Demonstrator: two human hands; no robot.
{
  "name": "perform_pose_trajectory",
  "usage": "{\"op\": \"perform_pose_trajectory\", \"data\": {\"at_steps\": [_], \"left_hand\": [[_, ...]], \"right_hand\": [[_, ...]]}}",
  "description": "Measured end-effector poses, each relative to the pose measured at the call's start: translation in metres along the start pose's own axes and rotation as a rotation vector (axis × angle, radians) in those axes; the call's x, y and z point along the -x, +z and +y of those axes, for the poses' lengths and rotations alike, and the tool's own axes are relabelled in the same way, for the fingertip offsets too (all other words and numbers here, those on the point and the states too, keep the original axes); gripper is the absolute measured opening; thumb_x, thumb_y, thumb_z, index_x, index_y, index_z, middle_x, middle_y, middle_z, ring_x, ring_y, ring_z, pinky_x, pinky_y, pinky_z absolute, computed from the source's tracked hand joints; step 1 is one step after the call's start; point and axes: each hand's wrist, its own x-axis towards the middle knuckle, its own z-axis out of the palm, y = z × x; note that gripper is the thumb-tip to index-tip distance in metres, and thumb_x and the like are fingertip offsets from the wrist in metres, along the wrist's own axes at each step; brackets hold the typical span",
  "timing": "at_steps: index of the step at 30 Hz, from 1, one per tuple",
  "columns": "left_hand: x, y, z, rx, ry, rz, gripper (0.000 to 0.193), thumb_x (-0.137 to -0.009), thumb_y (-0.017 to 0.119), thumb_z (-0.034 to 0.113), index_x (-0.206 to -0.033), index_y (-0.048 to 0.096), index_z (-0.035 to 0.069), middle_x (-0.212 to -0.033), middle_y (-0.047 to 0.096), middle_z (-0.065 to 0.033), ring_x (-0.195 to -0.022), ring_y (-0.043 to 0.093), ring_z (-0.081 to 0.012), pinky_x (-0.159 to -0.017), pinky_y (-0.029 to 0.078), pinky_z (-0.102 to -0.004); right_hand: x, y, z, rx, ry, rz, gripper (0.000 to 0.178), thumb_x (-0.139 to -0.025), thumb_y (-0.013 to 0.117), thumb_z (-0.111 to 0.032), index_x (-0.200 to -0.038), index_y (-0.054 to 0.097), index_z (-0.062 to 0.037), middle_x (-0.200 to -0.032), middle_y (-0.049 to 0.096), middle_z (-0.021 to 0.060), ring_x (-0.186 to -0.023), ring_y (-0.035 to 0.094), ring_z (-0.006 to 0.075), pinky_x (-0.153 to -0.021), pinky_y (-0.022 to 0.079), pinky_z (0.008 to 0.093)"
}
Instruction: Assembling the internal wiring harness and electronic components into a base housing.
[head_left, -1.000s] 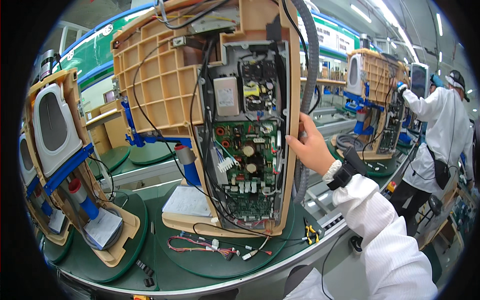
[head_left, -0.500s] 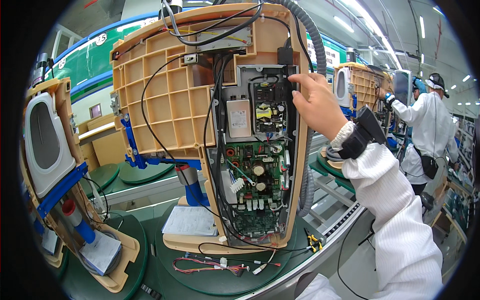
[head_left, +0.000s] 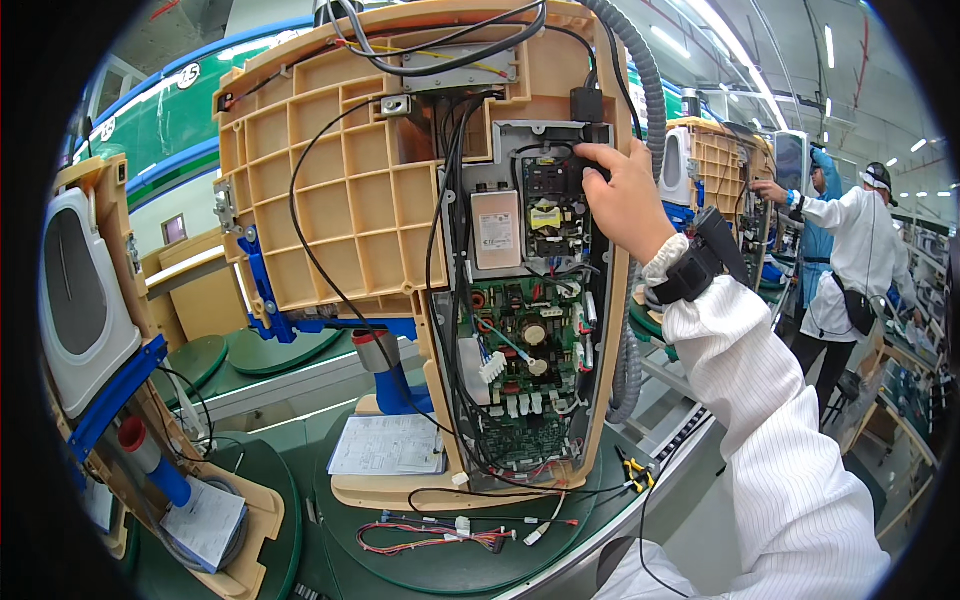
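Observation:
My right hand (head_left: 630, 198) reaches in from the right to the upper right corner of an opened electronics bay (head_left: 508, 375). Its index finger and thumb are bent but apart, the fingertips at the bay's edge beside a black-and-yellow power board (head_left: 545, 215). I see nothing held between them; the other fingers are partly hidden. Below that board lies a green circuit board (head_left: 530, 340) with loose connectors and wires. To its left are a metal box (head_left: 496, 230) and a bundle of black cables (head_left: 447, 240). The bay sits in a tan ribbed housing (head_left: 340, 190). My left hand is out of view.
A wire harness (head_left: 440, 538) and yellow-black pliers (head_left: 637, 474) lie near the green turntable's (head_left: 430, 570) front. Papers (head_left: 388, 445) rest on the housing's base. A similar unit (head_left: 95, 290) stands left. A grey corrugated hose (head_left: 650, 80) runs behind; two people (head_left: 845, 250) work at far right.
My view has shifted slightly, so the housing sits a little farther right. My right hand stays at the bay's upper right edge. A second person in blue shows more at far right.

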Motion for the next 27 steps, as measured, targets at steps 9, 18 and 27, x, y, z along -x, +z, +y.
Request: {"op": "perform_pose_trajectory", "data": {"at_steps": [9, 18, 27], "left_hand": [[0.002, 0.011, 0.029, 0.067, -0.062, -0.002, 0.017, -0.094, 0.069, 0.017, -0.105, 0.072, 0.005, -0.092, 0.074, -0.0106, -0.085, 0.067, -0.0203, -0.079, 0.054, -0.0343], [-0.001, 0.002, 0.061, -0.057, -0.016, -0.005, 0.023, -0.095, 0.068, 0.023, -0.096, 0.073, 0.001, -0.089, 0.074, -0.0146, -0.085, 0.068, -0.0227, -0.079, 0.054, -0.0380], [0.015, 0.006, 0.083, -0.152, -0.008, 0.078, 0.031, -0.093, 0.064, 0.032, -0.101, 0.072, 0.003, -0.098, 0.073, -0.0201, -0.093, 0.068, -0.0364, -0.085, 0.053, -0.0447]], "right_hand": [[-0.007, 0.004, 0.006, 0.057, 0.069, -0.066, 0.039, -0.089, 0.054, -0.021, -0.122, 0.072, -0.0110, -0.135, 0.048, 0.0404, -0.137, 0.034, 0.0529, -0.116, 0.032, 0.0506], [-0.008, 0.007, -0.007, 0.059, 0.195, -0.080, 0.040, -0.089, 0.054, -0.017, -0.125, 0.072, -0.0143, -0.145, 0.031, 0.0402, -0.135, 0.036, 0.0508, -0.117, 0.030, 0.0456], [-0.001, -0.005, 0.047, -0.086, -0.208, 0.012, 0.049, -0.086, 0.060, -0.019, -0.135, 0.062, -0.0132, -0.141, 0.046, 0.0333, -0.131, 0.044, 0.0499, -0.114, 0.036, 0.0462]]}}
